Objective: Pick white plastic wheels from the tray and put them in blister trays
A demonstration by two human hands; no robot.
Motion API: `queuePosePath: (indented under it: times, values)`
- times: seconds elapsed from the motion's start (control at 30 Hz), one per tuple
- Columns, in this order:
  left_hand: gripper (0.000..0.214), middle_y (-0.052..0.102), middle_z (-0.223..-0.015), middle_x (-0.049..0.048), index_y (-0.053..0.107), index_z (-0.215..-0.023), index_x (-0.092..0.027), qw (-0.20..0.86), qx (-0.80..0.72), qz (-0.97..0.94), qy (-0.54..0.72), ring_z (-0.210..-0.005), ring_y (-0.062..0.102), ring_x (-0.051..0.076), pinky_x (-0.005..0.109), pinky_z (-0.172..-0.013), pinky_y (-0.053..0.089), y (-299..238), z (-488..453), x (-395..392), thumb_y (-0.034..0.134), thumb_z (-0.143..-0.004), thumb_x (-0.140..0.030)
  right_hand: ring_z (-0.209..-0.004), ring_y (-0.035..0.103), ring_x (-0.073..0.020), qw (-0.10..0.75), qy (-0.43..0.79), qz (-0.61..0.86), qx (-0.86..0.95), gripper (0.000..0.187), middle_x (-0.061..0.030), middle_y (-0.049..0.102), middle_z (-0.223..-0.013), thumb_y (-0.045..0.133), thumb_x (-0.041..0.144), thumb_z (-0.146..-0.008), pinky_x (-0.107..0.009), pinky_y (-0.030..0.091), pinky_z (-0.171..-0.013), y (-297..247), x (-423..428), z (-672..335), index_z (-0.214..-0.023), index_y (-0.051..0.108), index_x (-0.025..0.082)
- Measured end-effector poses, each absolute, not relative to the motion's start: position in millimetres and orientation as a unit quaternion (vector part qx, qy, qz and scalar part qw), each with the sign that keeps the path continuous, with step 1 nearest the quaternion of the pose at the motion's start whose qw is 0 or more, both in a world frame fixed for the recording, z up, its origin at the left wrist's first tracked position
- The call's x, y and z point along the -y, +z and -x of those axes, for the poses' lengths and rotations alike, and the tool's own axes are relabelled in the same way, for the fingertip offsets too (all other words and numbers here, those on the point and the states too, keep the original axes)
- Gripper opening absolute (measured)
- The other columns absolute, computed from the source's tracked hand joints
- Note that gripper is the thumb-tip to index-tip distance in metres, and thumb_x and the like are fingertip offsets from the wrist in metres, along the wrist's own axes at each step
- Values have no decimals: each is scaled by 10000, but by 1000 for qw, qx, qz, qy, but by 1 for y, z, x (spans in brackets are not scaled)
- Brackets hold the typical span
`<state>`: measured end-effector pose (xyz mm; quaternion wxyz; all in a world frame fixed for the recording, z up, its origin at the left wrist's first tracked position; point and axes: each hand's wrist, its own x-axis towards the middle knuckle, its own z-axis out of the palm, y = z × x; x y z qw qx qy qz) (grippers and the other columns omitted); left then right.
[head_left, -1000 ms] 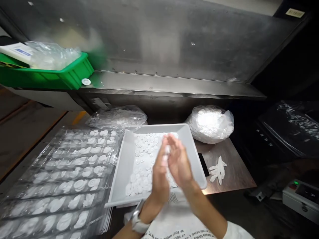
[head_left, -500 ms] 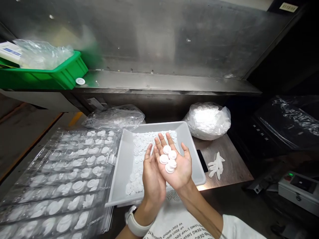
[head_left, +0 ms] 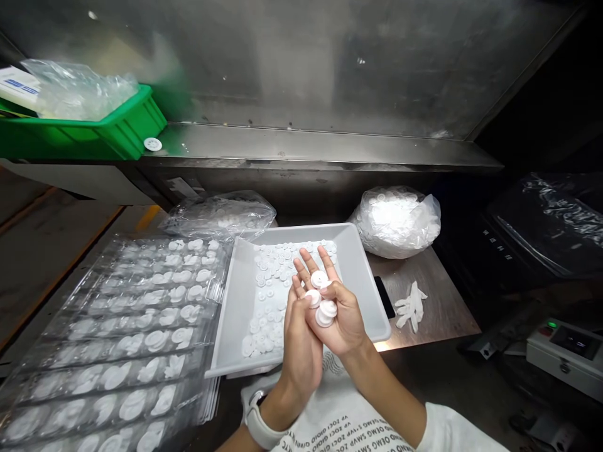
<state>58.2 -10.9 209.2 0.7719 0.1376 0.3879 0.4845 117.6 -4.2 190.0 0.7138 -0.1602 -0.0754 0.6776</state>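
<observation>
My right hand (head_left: 346, 323) is palm up above the tray, its fingers partly curled and its thumb bent over several small white plastic discs (head_left: 325, 312). Some of these round, ridged pieces overlap in the palm. My left hand (head_left: 301, 351) is pressed against the right hand's side, its thumb on the edge of one disc; its other fingers are mostly hidden. Below both hands lies a grey tray (head_left: 219, 333), with many similar white discs (head_left: 264, 333) spread over its bottom, mostly to the left and at the back.
Stacked clear blister trays (head_left: 136, 314) with white parts are at the left. Clear bags (head_left: 221, 210) and a filled bag (head_left: 398, 223) stand behind. A white glove (head_left: 411, 306) and dark phone (head_left: 385, 296) lie at the right. A green bin (head_left: 117, 135) sits on the ledge.
My right thumb has folded in over the discs in the palm. My left hand has moved right, bringing its thumb onto a disc. The view has shifted slightly.
</observation>
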Motion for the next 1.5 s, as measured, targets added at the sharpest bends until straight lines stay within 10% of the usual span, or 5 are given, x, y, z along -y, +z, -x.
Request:
queuePosePath:
  times: [0.43, 0.8, 1.13, 1.5]
  values:
    - [192, 616, -751, -22, 596, -857, -222, 775, -382, 19, 502, -660, 621, 75, 143, -552, 483, 194, -57, 0, 411, -887, -265, -1299, 426, -238, 697, 574, 338, 265, 695, -43, 525, -1353, 503, 131, -784, -532, 258, -1128, 188, 16, -110, -1421, 318, 339]
    - [219, 445, -615, -70, 543, -822, -127, 768, -460, -48, 443, -419, 305, 18, 147, -357, 256, 138, -9, -29, 535, -916, -325, -812, 551, -95, 699, 579, 380, 176, 195, 8, 554, -893, 621, 185, -833, -215, 486, -772, 167, 24, -96, -1007, 554, 240]
    - [272, 606, -901, 26, 574, -1057, -136, 442, -705, -281, 478, -675, 568, 95, 241, -572, 506, 96, 171, -78, 538, -912, -363, -760, 453, -112, 570, 613, 516, 180, 200, 14, 498, -824, 650, 347, -843, -203, 424, -703, 89, 51, -139, -979, 556, 235]
    - [301, 623, -1104, 74, 599, -1091, -141, 181, -848, -462, 188, -983, 609, 199, 416, -850, 525, 78, 302, -133, 589, -880, -354, -737, 438, -128, 512, 608, 577, 186, 228, 24, 496, -801, 637, 416, -818, -232, 394, -689, 47, 61, -156, -919, 557, 227]
